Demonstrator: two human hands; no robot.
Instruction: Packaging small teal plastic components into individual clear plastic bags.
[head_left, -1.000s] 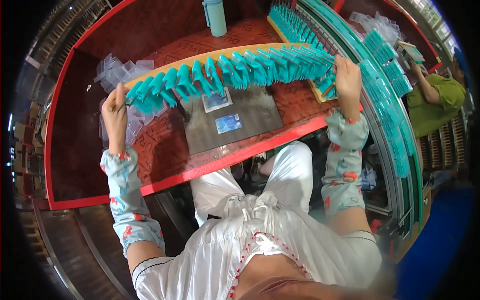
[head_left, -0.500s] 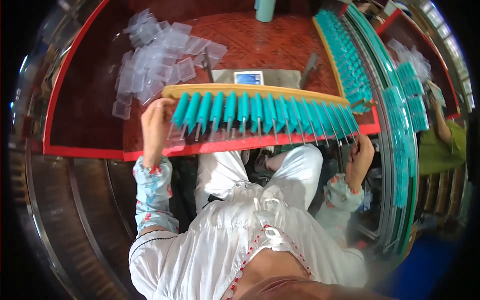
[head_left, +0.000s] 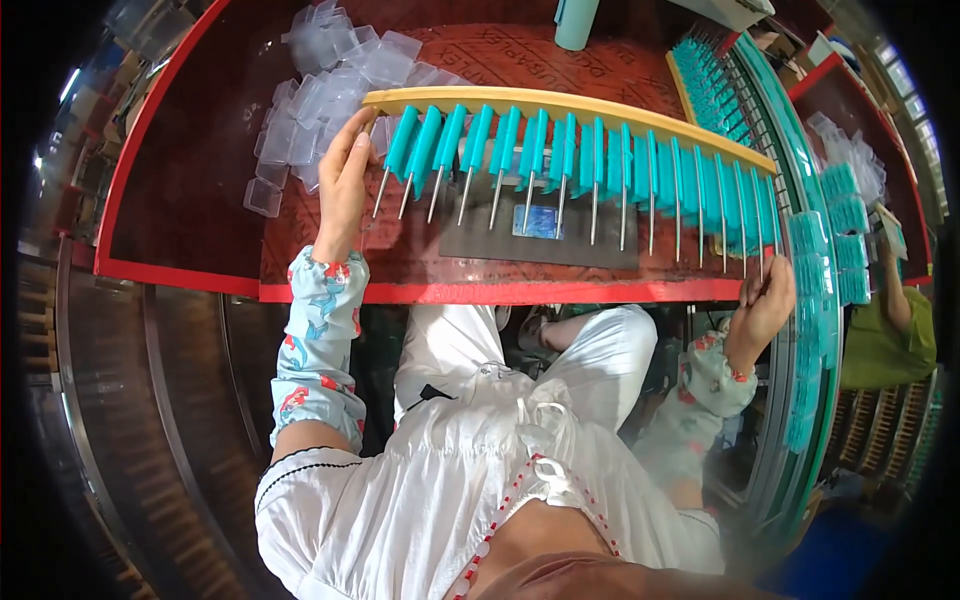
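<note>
Hands (head_left: 343, 185) (head_left: 765, 300) (two) pinch one yellow rack (head_left: 560, 105) ends; about twenty teal tools (head_left: 530, 150) hang.

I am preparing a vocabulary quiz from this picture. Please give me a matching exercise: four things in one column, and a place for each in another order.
Things:
1. left hand
2. right hand
3. clear boxes
4. grey mat

Places:
a. under the hanging metal pins
b. at the rack's left end
c. piled far left on the table
d. at the rack's right end

Pairs: 1-b, 2-d, 3-c, 4-a
</note>
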